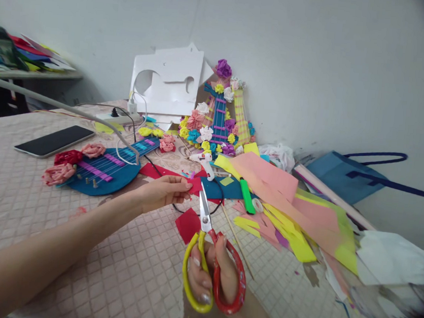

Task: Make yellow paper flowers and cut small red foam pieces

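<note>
Between the thumb and fingers of my left hand (164, 193) is a small piece of red paper (195, 185), pinched by its edge. My right hand (220, 268) grips scissors (205, 212) through their yellow and red handle loops. The blades point away from me and look nearly closed, their tips beside the red paper. Just left of the blades a red paper square (187, 224) lies on the table. Behind my left hand, a blue paper guitar (121, 173) with purple bars, strings and paper roses rests flat.
A white glue gun (203, 161) sits beyond my hands, its black cord looping nearby. At right lie a green marker (246, 195), a wooden stick (238, 241) and pink and yellow paper (269, 179). A phone (54, 140) is at left. Decorated paper guitars (219, 120) lean against the wall.
</note>
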`<state>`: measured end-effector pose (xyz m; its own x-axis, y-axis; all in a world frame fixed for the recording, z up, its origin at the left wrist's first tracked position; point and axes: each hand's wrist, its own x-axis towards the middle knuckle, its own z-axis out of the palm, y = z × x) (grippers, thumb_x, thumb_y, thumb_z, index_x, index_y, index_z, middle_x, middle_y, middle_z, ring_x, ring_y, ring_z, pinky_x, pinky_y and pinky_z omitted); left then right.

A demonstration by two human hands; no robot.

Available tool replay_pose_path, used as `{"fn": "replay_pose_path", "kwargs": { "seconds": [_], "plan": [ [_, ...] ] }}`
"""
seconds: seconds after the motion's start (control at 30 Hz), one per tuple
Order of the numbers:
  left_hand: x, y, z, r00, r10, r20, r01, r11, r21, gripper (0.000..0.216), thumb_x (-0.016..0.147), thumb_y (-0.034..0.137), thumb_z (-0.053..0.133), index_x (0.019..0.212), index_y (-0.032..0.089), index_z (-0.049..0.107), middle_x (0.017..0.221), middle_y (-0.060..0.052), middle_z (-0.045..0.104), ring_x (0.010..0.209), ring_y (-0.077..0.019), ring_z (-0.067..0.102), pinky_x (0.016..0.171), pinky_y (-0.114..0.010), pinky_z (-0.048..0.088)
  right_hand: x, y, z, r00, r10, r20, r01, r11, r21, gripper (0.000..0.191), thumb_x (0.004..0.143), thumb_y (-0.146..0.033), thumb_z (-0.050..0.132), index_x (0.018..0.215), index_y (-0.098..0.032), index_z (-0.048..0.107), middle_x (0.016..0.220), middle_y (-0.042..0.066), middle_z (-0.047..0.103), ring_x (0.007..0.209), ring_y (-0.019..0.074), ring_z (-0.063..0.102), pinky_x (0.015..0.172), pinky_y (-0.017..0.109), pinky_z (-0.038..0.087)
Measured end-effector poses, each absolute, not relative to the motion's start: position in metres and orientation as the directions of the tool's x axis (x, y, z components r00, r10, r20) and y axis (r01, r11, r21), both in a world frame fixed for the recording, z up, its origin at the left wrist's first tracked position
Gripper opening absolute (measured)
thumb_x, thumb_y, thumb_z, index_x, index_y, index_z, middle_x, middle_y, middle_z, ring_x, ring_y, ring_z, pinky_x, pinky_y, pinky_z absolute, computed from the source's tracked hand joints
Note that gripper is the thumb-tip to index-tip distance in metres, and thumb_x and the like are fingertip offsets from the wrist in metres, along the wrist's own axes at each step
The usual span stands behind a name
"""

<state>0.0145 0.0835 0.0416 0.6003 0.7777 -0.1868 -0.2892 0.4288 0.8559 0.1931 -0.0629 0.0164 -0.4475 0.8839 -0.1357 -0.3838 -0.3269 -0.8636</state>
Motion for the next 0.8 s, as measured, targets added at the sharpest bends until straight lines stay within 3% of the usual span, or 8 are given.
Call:
{"fn": "replay_pose_path", "kwargs": {
  "seconds": [0.33,0.43,0.53,0.6,0.8],
  "plan": [
    [0.014,0.083,0.042,0.627,0.762,-0.163,-0.253,0.396,0.882,0.023,0.067,0.023,0.078,0.070,0.013,0.058,0.065,-0.002,0.065,0.061,-0.0083,0.060,0.059,-0.018,0.045,0.191,-0.066,0.004,-0.495,0.862,-0.107,-0.473,-0.371,-0.799,0.031,0.090,-0.029,0.055,0.118,-0.016,0.054,0.118,0.009,0.057,0.098,0.0215,0.060,0.081,0.042,0.052],
    [0.015,0.082,0.039,0.648,0.748,-0.141,-0.240,0.377,0.894,0.022,0.069,0.024,0.077,0.069,0.012,0.058,0.064,-0.002,0.065,0.060,-0.0080,0.060,0.059,-0.018,0.045,0.187,-0.066,-0.002,-0.499,0.861,-0.092,-0.506,-0.377,-0.776,0.029,0.091,-0.038,0.053,0.105,-0.013,0.058,0.093,0.005,0.063,0.073,0.0149,0.062,0.064,0.031,0.053],
    [0.016,0.081,0.037,0.667,0.734,-0.126,-0.224,0.360,0.906,0.021,0.070,0.023,0.076,0.070,0.012,0.058,0.064,-0.001,0.064,0.059,-0.0087,0.059,0.060,-0.019,0.045,0.184,-0.065,-0.002,-0.499,0.862,-0.092,-0.526,-0.385,-0.758,0.047,0.084,-0.061,0.049,0.085,-0.014,0.058,0.055,-0.003,0.050,0.043,0.0096,0.047,0.042,0.022,0.040],
    [0.016,0.079,0.037,0.672,0.730,-0.125,-0.217,0.356,0.909,0.021,0.070,0.023,0.076,0.070,0.012,0.058,0.064,-0.002,0.065,0.059,-0.0091,0.060,0.061,-0.020,0.045,0.184,-0.064,0.001,-0.496,0.863,-0.099,-0.531,-0.392,-0.751,0.056,0.077,-0.072,0.047,0.080,-0.017,0.055,0.048,-0.006,0.043,0.038,0.0095,0.040,0.038,0.022,0.034],
    [0.017,0.078,0.042,0.674,0.726,-0.137,-0.191,0.351,0.917,0.027,0.066,0.027,0.079,0.068,0.013,0.056,0.063,-0.002,0.065,0.057,-0.0080,0.058,0.060,-0.019,0.044,0.183,-0.065,0.012,-0.499,0.856,-0.133,-0.529,-0.423,-0.736,0.068,0.068,-0.084,0.038,0.078,-0.019,0.053,0.048,-0.005,0.041,0.038,0.0111,0.038,0.038,0.023,0.031]
  ]
}}
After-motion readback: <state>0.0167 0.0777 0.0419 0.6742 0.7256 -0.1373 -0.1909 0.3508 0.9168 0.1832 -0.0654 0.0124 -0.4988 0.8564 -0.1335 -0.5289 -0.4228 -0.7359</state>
